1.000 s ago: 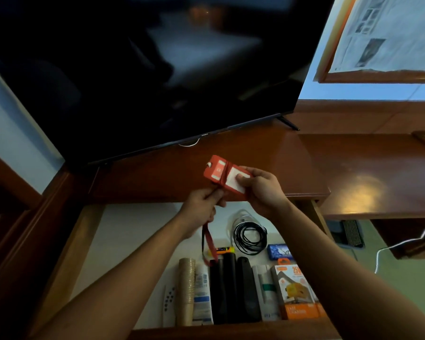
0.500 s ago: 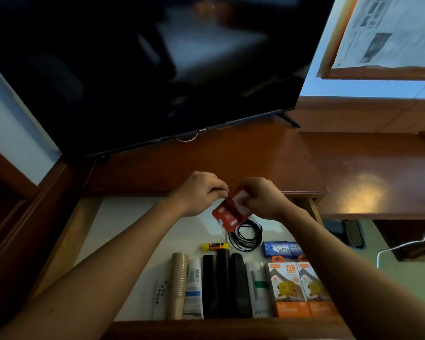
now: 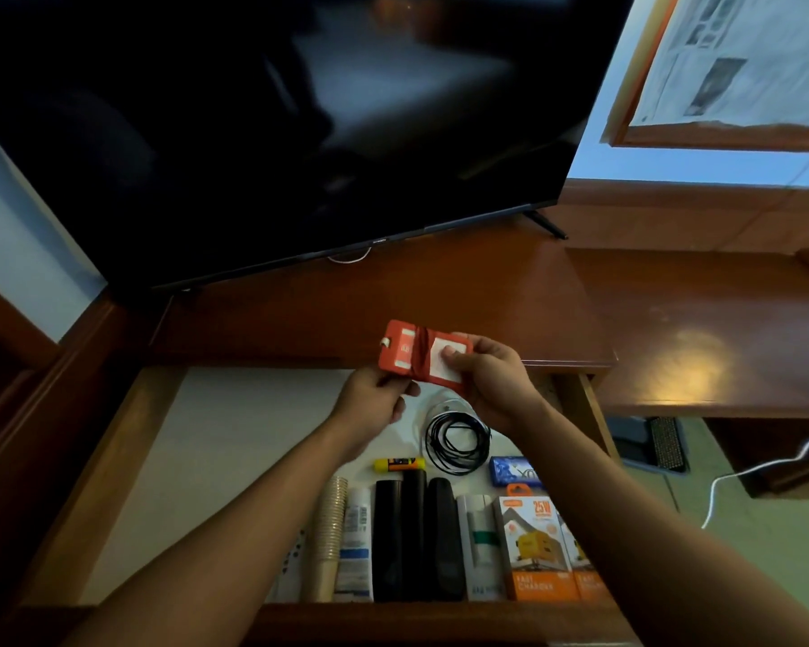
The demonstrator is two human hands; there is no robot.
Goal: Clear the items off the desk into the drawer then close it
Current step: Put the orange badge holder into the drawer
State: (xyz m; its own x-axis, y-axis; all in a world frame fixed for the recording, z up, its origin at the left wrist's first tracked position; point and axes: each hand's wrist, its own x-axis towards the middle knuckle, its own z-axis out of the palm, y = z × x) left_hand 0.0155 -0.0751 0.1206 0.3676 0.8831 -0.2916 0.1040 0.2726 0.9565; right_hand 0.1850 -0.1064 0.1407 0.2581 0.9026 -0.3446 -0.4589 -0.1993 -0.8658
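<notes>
An orange-red card holder (image 3: 405, 351) with its strap wound around it is held flat above the back of the open drawer (image 3: 94, 478). My right hand (image 3: 491, 380) grips its right end, thumb on the white card window. My left hand (image 3: 372, 399) pinches its lower left edge. In the drawer below lie a coiled black cable (image 3: 456, 441), a yellow glue stick (image 3: 398, 463), a blue packet (image 3: 514, 470), black cases (image 3: 414, 539), tubes, paper cups (image 3: 330, 534) and orange charger boxes (image 3: 535, 548).
A large dark TV (image 3: 300, 133) stands on the wooden desk top (image 3: 463, 291) behind the drawer. A lower wooden shelf (image 3: 701, 333) extends right. A white cable (image 3: 767, 469) hangs at the right, over the floor. The drawer's left half shows white lining.
Both hands lifted the card holder from low over the drawer back up to desk-edge height and turned it flat. The loose strap seen a second ago is now wrapped around it.
</notes>
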